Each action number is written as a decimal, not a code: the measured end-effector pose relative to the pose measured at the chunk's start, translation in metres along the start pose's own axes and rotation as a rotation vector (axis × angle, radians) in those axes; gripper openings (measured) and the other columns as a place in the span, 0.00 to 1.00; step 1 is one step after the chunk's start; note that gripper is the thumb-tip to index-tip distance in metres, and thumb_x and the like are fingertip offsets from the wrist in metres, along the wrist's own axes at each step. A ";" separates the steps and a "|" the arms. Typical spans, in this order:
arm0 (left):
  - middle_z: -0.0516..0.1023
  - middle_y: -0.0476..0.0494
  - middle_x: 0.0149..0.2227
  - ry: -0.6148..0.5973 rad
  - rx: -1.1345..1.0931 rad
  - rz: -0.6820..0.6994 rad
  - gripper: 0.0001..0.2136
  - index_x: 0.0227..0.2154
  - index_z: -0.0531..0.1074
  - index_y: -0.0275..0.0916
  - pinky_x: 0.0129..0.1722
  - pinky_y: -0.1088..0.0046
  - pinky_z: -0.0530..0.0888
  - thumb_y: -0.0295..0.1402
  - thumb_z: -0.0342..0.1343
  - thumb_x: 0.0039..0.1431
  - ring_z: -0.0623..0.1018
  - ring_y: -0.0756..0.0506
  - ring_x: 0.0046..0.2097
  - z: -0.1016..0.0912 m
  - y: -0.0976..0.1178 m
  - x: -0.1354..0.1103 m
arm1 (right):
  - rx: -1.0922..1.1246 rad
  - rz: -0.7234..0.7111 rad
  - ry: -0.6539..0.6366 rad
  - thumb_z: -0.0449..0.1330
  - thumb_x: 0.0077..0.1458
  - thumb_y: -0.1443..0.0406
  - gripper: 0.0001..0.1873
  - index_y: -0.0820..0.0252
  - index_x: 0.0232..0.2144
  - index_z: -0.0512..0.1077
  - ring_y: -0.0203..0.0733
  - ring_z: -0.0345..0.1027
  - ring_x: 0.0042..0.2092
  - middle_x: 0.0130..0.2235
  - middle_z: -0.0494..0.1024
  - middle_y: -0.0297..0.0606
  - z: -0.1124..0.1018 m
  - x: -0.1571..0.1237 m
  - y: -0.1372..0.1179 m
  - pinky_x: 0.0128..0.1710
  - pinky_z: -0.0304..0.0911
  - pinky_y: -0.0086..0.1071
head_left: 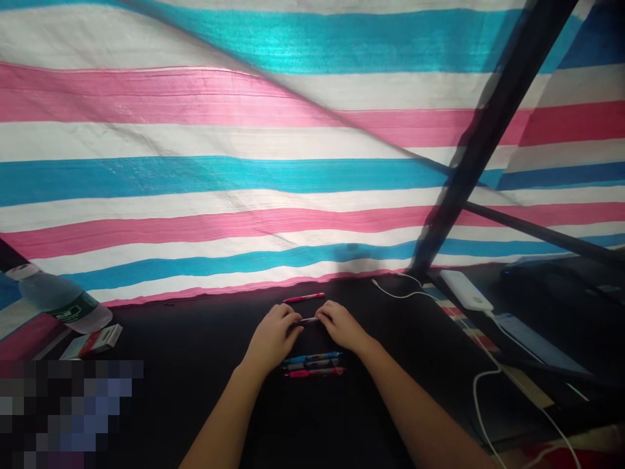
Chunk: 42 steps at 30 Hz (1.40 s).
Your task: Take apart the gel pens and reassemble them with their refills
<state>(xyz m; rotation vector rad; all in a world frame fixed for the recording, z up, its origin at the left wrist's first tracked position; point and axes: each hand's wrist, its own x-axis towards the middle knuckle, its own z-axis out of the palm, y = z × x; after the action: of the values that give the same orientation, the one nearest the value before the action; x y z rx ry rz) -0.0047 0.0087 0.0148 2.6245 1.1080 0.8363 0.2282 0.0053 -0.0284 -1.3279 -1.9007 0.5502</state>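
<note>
A slim pen [308, 320] is held level between my two hands, just over the black table. My left hand [274, 332] pinches its left end and my right hand [342, 327] pinches the other end. Beyond them lies a red pen [305, 298], flat and roughly crosswise. Nearer to me, between my forearms, several pens lie side by side: a blue pen [312, 358] at the back and a pinkish-red pen [315, 373] at the front, with darker ones between. The fingers partly cover the held pen's ends.
On the left are a clear bottle [66, 303] and a small box [97, 342]. A white power bank [466, 290], a phone [540, 345] and a white cable [481, 384] lie at right. Striped sheeting [219, 176] and a dark pole [488, 137] stand behind the table [195, 391].
</note>
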 end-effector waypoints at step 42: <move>0.81 0.45 0.40 0.047 -0.259 -0.222 0.13 0.47 0.76 0.42 0.38 0.71 0.70 0.43 0.58 0.65 0.78 0.44 0.39 -0.008 -0.005 0.000 | 0.604 0.158 0.172 0.64 0.59 0.49 0.17 0.57 0.33 0.76 0.38 0.68 0.27 0.28 0.74 0.32 -0.002 -0.001 -0.019 0.30 0.63 0.32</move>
<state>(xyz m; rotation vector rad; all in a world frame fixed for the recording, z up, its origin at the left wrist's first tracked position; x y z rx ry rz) -0.0123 0.0120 0.0200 2.2360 1.1874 0.9275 0.2183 -0.0030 -0.0140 -1.0800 -1.3424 0.9665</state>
